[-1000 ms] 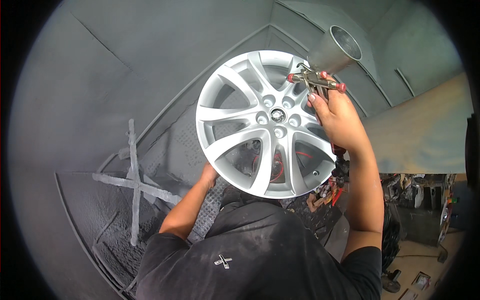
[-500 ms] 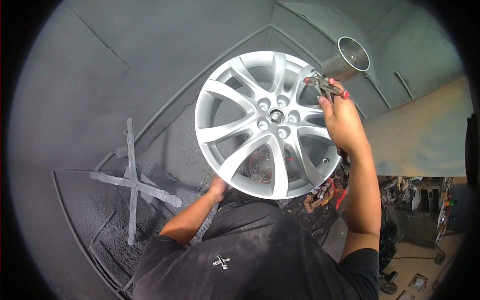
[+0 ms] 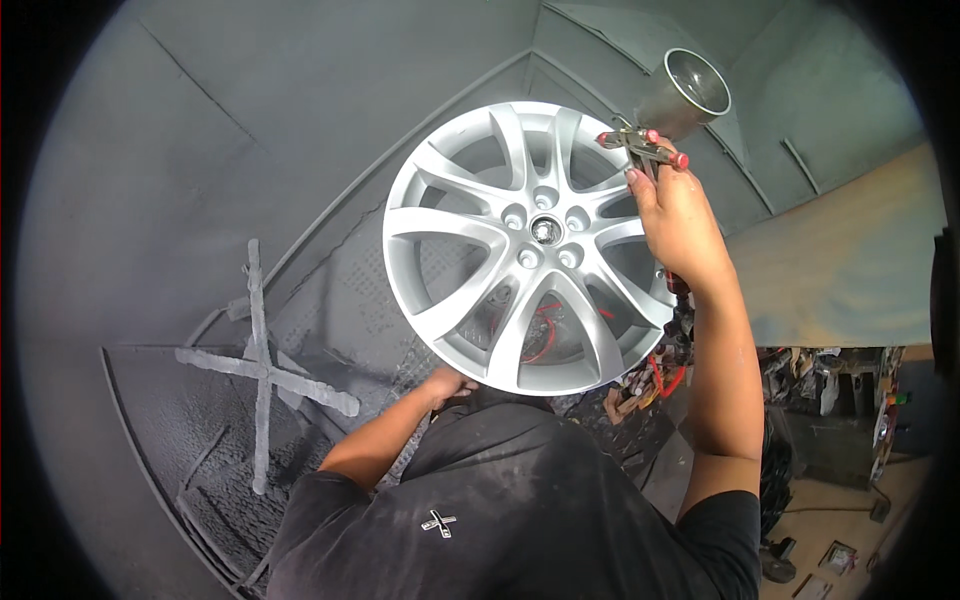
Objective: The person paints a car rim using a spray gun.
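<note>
A silver multi-spoke wheel rim [image 3: 512, 335] lies face up in front of me, its centre hole and several bolt holes showing. My right hand [image 3: 685, 225] is closed round a spray gun [image 3: 640, 145] with red knobs, held over the rim's right edge. A round metal cup [image 3: 685, 95] is attached to the gun, leaning away to the upper right. Down at the rim's near left edge, my left hand [image 3: 447, 386] has its fingers curled in just under it. What those fingers hold is hidden, as is whatever bears the rim.
A grey-coated cross-shaped frame [image 3: 265, 372] stands at the left. Grey booth walls [image 3: 330, 90] rise behind, and a tan panel [image 3: 840, 260] is on the right. A red hose [image 3: 672, 382] and scraps lie below the rim. Cluttered shelving [image 3: 830, 420] stands at the lower right.
The rim has turned counterclockwise by a small angle. My right hand and the spray gun have moved slightly up and left. My left hand has shifted a little to the right, its fingers now curled.
</note>
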A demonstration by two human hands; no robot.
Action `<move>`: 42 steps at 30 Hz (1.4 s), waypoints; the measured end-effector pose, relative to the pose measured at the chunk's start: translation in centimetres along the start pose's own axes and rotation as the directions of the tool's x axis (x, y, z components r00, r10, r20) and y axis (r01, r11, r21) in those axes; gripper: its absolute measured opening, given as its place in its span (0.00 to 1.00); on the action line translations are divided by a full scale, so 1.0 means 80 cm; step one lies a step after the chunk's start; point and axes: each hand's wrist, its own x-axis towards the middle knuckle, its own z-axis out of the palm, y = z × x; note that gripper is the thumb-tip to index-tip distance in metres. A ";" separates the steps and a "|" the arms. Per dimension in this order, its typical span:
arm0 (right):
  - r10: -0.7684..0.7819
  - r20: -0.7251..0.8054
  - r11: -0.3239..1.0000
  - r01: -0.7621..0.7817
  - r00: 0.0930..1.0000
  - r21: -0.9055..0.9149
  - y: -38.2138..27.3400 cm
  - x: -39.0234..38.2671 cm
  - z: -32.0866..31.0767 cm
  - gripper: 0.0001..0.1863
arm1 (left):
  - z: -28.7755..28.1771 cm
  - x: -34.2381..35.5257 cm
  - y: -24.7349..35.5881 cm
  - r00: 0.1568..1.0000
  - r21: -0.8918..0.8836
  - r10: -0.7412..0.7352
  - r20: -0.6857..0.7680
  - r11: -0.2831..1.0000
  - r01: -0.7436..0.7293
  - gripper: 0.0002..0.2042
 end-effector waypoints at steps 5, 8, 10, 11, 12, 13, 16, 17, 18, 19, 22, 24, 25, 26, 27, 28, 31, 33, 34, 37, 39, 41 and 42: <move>-0.006 -0.050 1.000 0.006 0.999 -0.016 0.016 -0.002 0.009 0.16 | -0.054 0.016 0.031 0.905 -0.197 0.225 -0.361 0.930 -0.310 0.17; -0.017 -0.028 1.000 0.017 0.999 -0.012 0.005 -0.012 0.007 0.16 | -0.074 0.010 0.054 0.854 -0.326 0.231 -0.466 0.852 -0.409 0.16; 0.028 0.043 0.995 -0.032 0.999 0.093 -0.012 -0.012 0.001 0.13 | -0.078 0.010 0.067 0.838 -0.314 0.238 -0.491 0.849 -0.425 0.15; 0.029 0.042 0.995 -0.033 0.999 0.094 -0.012 -0.011 0.003 0.13 | -0.079 0.008 0.071 0.822 -0.303 0.244 -0.515 0.845 -0.441 0.14; 0.063 0.090 0.981 -0.078 0.994 0.179 -0.011 -0.011 0.001 0.11 | -0.073 0.003 0.074 0.823 -0.301 0.247 -0.511 0.846 -0.440 0.14; 0.091 0.140 0.957 -0.126 0.986 0.261 -0.010 -0.011 0.000 0.14 | -0.064 -0.002 0.074 0.828 -0.287 0.238 -0.507 0.860 -0.422 0.14; 0.044 0.098 0.978 -0.063 0.994 0.200 -0.017 -0.006 -0.004 0.14 | -0.045 -0.014 0.070 0.841 -0.295 0.202 -0.502 0.874 -0.386 0.13; 0.049 0.095 0.978 -0.067 0.994 0.197 -0.014 -0.003 -0.003 0.14 | -0.040 -0.016 0.067 0.845 -0.319 0.173 -0.506 0.872 -0.370 0.13; -0.003 0.052 0.990 -0.004 0.999 0.144 -0.010 0.000 -0.001 0.12 | -0.036 -0.015 0.059 0.845 -0.320 0.175 -0.506 0.872 -0.371 0.13; -0.058 0.012 0.995 0.057 0.998 0.087 -0.007 0.001 0.001 0.13 | -0.031 -0.013 0.052 0.858 -0.344 0.158 -0.490 0.869 -0.356 0.12; 0.070 -0.006 0.996 -0.070 0.998 -0.047 0.003 0.003 0.003 0.14 | -0.012 -0.015 0.043 0.882 -0.405 0.113 -0.458 0.856 -0.320 0.11; 0.085 -0.012 0.993 -0.086 0.996 -0.081 0.011 0.004 0.005 0.15 | -0.001 -0.017 0.038 0.893 -0.442 0.085 -0.442 0.846 -0.299 0.11; 0.103 -0.020 0.988 -0.105 0.994 -0.115 0.014 0.003 0.006 0.16 | 0.002 -0.019 0.033 0.921 -0.430 0.092 -0.380 0.863 -0.264 0.11; 0.065 -0.049 0.994 -0.069 0.997 -0.087 0.017 0.001 0.008 0.15 | 0.006 -0.020 0.029 0.944 -0.415 0.098 -0.315 0.880 -0.230 0.11; 0.063 -0.049 0.994 -0.067 0.997 -0.086 0.016 0.000 0.010 0.15 | 0.007 -0.019 0.023 0.943 -0.416 0.098 -0.317 0.879 -0.231 0.11; 0.017 -0.060 0.998 -0.020 0.998 -0.053 0.014 -0.002 0.012 0.14 | 0.009 -0.017 0.017 0.957 -0.368 0.077 -0.281 0.912 -0.181 0.11; -0.004 -0.013 0.999 0.004 1.000 0.034 -0.003 -0.007 0.010 0.12 | 0.013 -0.023 0.019 0.982 -0.197 0.047 -0.184 0.977 -0.083 0.12; 0.016 0.048 0.996 -0.020 0.999 0.087 -0.012 -0.008 0.007 0.11 | 0.013 -0.026 0.021 0.992 -0.073 0.033 -0.123 0.996 -0.042 0.12; 0.038 0.123 0.982 -0.060 0.992 0.180 -0.013 -0.008 0.007 0.11 | 0.010 -0.024 0.018 0.997 -0.008 0.020 -0.078 1.000 -0.021 0.13; 0.084 0.200 0.946 -0.141 0.976 0.292 -0.032 -0.006 -0.002 0.14 | -0.002 -0.018 0.024 0.998 0.012 -0.014 -0.066 1.000 0.015 0.15; 0.021 0.148 0.995 -0.035 0.989 0.097 -0.028 0.000 -0.002 0.14 | -0.016 -0.011 0.030 0.995 -0.034 -0.031 -0.096 0.999 0.027 0.15; -0.020 0.083 0.997 0.014 0.996 0.077 -0.019 0.002 0.004 0.14 | -0.040 0.003 0.021 0.965 -0.091 0.147 -0.217 0.981 -0.170 0.16; -0.062 0.021 0.997 0.060 0.998 0.054 -0.016 0.003 0.006 0.13 | -0.053 0.010 0.021 0.964 -0.092 0.151 -0.217 0.980 -0.174 0.16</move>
